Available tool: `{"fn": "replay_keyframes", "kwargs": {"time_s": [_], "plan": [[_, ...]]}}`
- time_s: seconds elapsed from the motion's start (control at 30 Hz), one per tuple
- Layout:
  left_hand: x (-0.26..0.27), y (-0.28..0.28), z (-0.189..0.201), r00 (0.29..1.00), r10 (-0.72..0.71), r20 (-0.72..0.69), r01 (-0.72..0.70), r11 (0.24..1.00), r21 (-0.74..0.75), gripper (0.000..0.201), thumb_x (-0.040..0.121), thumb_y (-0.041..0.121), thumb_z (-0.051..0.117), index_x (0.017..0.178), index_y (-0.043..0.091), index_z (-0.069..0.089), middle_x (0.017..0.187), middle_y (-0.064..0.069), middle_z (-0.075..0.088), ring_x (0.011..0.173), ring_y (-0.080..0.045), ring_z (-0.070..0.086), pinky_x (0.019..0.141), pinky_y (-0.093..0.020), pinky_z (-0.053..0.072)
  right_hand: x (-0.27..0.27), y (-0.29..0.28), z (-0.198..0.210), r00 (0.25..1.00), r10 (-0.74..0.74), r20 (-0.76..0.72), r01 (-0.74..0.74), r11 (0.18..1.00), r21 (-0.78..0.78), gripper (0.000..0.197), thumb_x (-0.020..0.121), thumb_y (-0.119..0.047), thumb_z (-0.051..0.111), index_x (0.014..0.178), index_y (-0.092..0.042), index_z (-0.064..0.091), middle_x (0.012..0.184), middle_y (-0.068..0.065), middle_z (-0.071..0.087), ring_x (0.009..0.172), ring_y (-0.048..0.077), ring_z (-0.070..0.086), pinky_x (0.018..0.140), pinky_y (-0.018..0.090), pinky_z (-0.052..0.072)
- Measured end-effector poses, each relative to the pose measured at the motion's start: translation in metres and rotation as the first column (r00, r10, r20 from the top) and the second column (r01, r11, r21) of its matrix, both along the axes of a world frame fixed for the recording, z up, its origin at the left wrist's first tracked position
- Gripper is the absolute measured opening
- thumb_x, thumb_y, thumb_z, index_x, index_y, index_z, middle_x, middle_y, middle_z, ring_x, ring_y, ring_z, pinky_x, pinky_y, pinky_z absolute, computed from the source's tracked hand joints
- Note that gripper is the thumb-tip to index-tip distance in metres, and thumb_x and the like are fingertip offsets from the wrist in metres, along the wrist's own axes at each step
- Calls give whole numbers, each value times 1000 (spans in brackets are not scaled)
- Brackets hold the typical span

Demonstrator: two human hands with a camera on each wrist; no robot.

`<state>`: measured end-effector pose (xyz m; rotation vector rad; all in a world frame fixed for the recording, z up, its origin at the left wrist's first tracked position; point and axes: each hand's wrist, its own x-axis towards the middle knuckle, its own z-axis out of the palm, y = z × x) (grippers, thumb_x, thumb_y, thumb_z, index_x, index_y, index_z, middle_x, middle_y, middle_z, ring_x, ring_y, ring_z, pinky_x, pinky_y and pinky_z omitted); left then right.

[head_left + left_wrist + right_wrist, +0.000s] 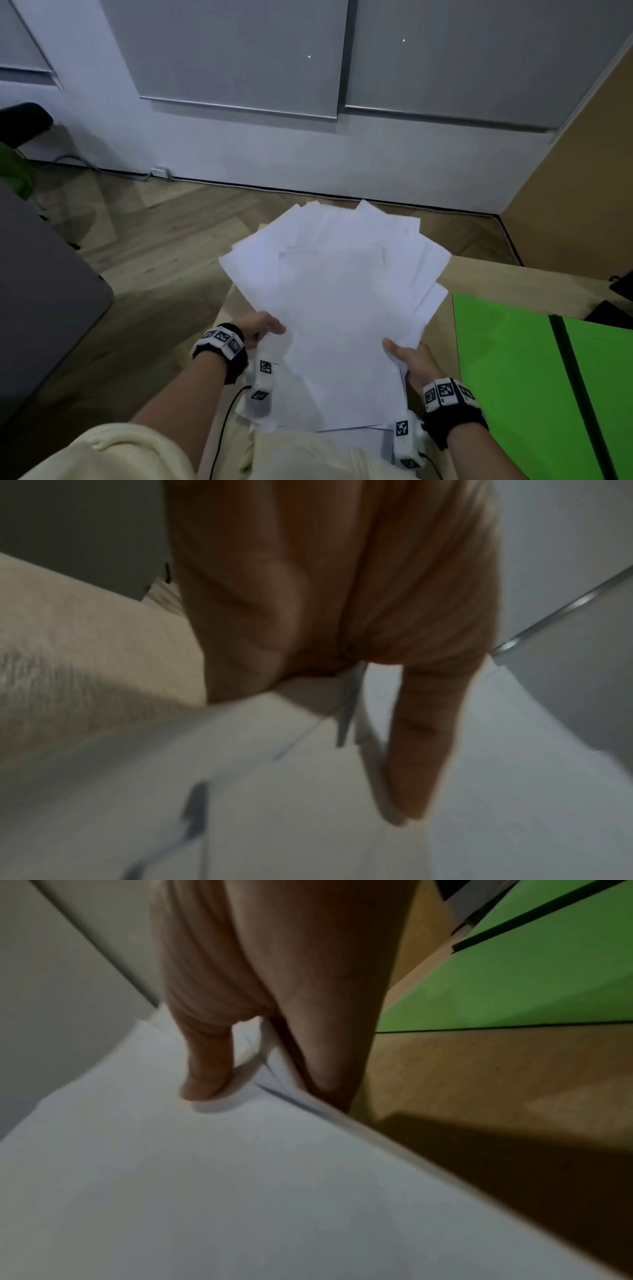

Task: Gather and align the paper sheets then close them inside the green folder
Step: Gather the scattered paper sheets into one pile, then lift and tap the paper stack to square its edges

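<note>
Sheets of paper (339, 301) are fanning out in our two hands, lifted above the wooden desk (513, 277), corners splaying toward the far side. We are pinching the near left edge with our left hand (258, 329), thumb on top, fingers (421, 739) under the pile, and our right hand (409, 359) is pinching the near right edge in the same grip. The green folder (513, 370) is lying open on the desk to our right, apart from the stack. To square the sheets well, we are probably needing to loosen both pinches a little, stand the pile on one edge on the desk and tap it so stray corners drop level; gripping too tightly would likely lock the skew in.
</note>
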<state>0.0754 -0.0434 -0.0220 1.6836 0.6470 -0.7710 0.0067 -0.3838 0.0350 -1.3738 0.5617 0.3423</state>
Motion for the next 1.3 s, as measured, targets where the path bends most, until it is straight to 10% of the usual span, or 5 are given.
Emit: {"fn": "replay_keyframes", "kwargs": {"time_s": [0.17,0.6,0.9,1.13,1.3], "plan": [[-34,-25,58,1000,-15,-2,14,973,-229,24,75,15,78,95,3,73,97,-14,74,90,-33,70,79,-43,60,-6,2,-15,991,82,-110,-55,972,229,57,72,-12,75,125,1,58,124,22,64,115,39,60,99,54,46],[2,-45,181,820,165,548,-69,979,-191,34,75,11,79,106,1,67,86,0,70,74,-15,70,63,-19,54,49,12,98,906,-76,417,101,994,-36,59,40,-39,90,90,-14,70,88,-1,77,83,17,73,76,32,58],[11,-45,195,782,215,585,-97,969,-226,60,78,39,75,128,9,60,127,-2,64,115,-23,62,101,-38,47,60,20,123,870,-183,458,213,977,-13,29,65,-15,84,90,-13,69,90,-1,73,95,26,70,96,45,52],[17,-62,234,545,260,797,-42,958,-284,40,88,16,68,125,8,56,109,7,68,88,11,67,89,-20,56,70,33,186,698,-319,641,316,941,124,39,72,-6,79,103,-19,60,91,-15,64,68,-19,62,64,1,47],[19,-41,221,689,89,720,83,976,-201,65,78,22,77,136,12,52,127,5,63,111,-1,62,91,-12,47,60,14,170,783,-128,609,272,950,-150,47,65,-21,85,104,-22,60,110,0,65,106,16,62,97,28,45]]}}
